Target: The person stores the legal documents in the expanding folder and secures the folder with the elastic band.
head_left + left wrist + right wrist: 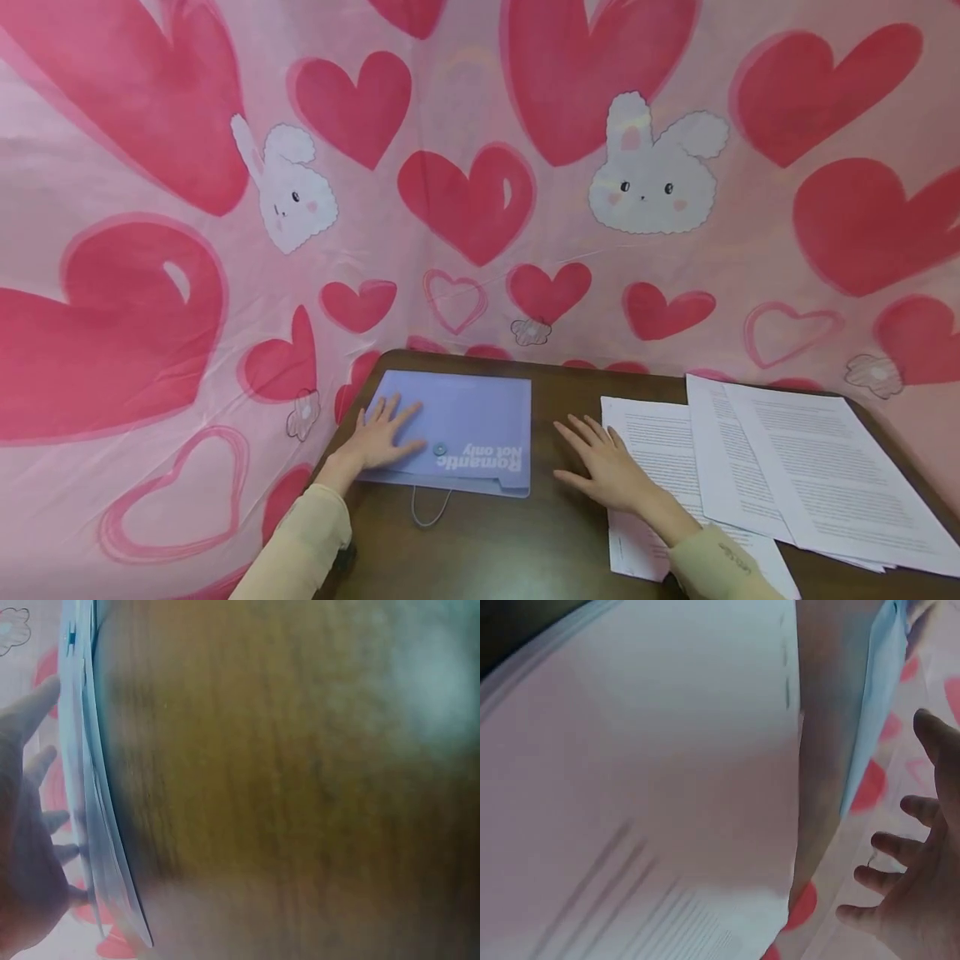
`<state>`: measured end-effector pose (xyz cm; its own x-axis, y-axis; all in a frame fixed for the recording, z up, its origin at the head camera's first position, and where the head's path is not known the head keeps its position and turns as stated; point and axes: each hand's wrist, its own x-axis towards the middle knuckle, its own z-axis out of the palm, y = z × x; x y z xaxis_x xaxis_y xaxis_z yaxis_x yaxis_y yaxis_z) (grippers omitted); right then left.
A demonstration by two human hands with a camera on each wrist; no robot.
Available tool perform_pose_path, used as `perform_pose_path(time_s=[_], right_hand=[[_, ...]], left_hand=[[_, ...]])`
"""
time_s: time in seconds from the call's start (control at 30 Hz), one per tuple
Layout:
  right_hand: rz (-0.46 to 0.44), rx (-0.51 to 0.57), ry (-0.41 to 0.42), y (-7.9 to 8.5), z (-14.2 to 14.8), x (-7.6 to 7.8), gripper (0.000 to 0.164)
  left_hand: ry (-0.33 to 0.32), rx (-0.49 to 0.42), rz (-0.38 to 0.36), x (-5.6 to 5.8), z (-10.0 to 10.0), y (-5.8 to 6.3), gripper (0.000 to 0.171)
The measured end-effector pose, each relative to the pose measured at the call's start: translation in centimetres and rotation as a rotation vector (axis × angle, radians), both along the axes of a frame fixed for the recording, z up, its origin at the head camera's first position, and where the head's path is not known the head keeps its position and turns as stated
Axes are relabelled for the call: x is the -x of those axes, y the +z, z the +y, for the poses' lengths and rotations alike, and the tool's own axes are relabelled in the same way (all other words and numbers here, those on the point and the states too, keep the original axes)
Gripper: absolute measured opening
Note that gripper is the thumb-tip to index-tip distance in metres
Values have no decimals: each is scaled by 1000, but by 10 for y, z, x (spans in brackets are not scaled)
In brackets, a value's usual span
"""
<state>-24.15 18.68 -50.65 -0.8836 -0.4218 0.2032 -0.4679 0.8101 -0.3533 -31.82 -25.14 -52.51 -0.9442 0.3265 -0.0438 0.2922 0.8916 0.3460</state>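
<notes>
A lavender plastic document folder lies on the brown table with its white lettering upside down. It has a round button, and an elastic loop sticks out past its near edge. My left hand is spread flat over the folder's left part, fingers straight and apart. In the left wrist view the fingers are at the folder's edge. My right hand holds nothing; its spread fingers reach past the left edge of a printed sheet toward the folder.
On the right, several more printed sheets overlap in a loose, fanned pile reaching toward the table's right edge. Bare brown tabletop shows in front of the folder. A pink cloth with hearts and rabbit faces hangs behind and around the table.
</notes>
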Motion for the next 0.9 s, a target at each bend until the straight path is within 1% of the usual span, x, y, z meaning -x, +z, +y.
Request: perform_pose_path(time_s=[0.13, 0.27, 0.47, 0.6, 0.73, 0.83, 0.9], right_hand=[[-79, -8, 66, -5, -13, 6, 83], [-137, -14, 101, -10, -24, 8, 85], [-165, -19, 122, -14, -36, 7, 82], [-176, -25, 113, -18, -40, 5, 81], [-170, -32, 104, -21, -39, 4, 74], [-157, -45, 95, -21, -37, 5, 68], [-153, -49, 87, -22, -36, 6, 66]], left_hand=[[-6, 27, -33, -4, 3, 2, 87], [-3, 57, -76, -8, 4, 3, 88], [7, 83, -94, -15, 7, 4, 88], [11, 72, -98, -19, 8, 4, 90], [20, 61, -108, -22, 9, -1, 95], [29, 73, -104, -21, 9, -10, 100], [38, 98, -103, -19, 8, -16, 102]])
